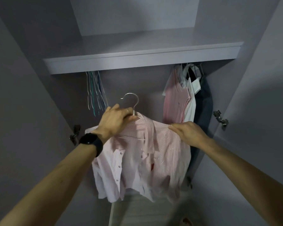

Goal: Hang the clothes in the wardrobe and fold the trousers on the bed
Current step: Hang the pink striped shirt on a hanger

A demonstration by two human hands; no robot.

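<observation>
A pink striped shirt [137,160] hangs on a white hanger [132,101] inside the open wardrobe, below the shelf. My left hand [116,119], with a black watch on its wrist, grips the hanger at the base of its hook, by the collar. My right hand [188,131] lies flat on the shirt's right shoulder with straight fingers. The hanger's hook is free in the air, below the level of the hidden rail.
A white shelf [142,59] spans the wardrobe above. Several empty hangers [95,92] dangle at the left. A pink top [175,100], a white top [190,103] and a dark garment [203,101] hang at the right. Both doors stand open, with hinges [220,119] showing.
</observation>
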